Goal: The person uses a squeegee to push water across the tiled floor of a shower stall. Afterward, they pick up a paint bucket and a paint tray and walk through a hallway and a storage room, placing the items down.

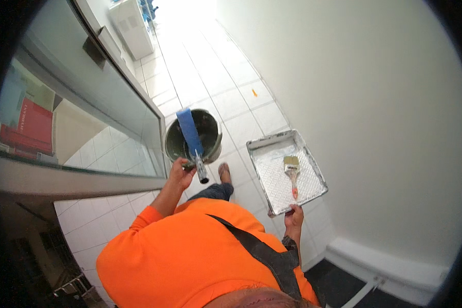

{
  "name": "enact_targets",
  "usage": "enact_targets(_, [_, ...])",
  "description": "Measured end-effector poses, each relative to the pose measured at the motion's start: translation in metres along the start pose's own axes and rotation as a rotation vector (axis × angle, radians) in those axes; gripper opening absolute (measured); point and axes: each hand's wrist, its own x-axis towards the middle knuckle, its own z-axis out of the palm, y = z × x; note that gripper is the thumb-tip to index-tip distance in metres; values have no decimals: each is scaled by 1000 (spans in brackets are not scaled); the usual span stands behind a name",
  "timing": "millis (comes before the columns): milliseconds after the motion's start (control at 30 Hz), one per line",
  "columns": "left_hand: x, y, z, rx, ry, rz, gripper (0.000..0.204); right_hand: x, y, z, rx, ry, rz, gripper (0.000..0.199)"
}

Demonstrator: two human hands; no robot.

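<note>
My left hand (180, 176) is closed on the near rim of a dark green bucket (216, 149), whose inside shows dried paint marks. Across the bucket's mouth lies a long tool with a blue upper part (190, 131) and a paint-smeared grey handle end; its exact kind is unclear. My right hand (293, 217) grips the near edge of a paint tray (309, 177), smeared white with dark edges. On the tray's ribbed slope rests a paintbrush (292, 170), bristles pointing away from me and handle toward my right hand.
A glass door or panel (123, 102) in a grey frame stands close on my left. A white wall (364, 113) rises to the right. Light floor tiles (241, 105) run ahead, with a small orange mark (254, 93). A white cabinet-like appliance (132, 28) stands at the far left.
</note>
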Motion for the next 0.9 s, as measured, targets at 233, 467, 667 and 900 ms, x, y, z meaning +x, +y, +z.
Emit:
enact_targets(233, [-9,49,-59,13,-69,-115,15,-77,49,28,24,-72,37,59])
enact_targets(467, [-168,19,-35,77,-82,-105,13,-202,-88,30,-3,-45,-44,53])
enact_targets(667, [-227,-5,4,135,-83,-69,18,-200,-132,-13,33,-74,-19,47])
enact_targets(900, [-90,-63,-177,0,-115,-127,27,-115,30,-131,-33,-31,47,42])
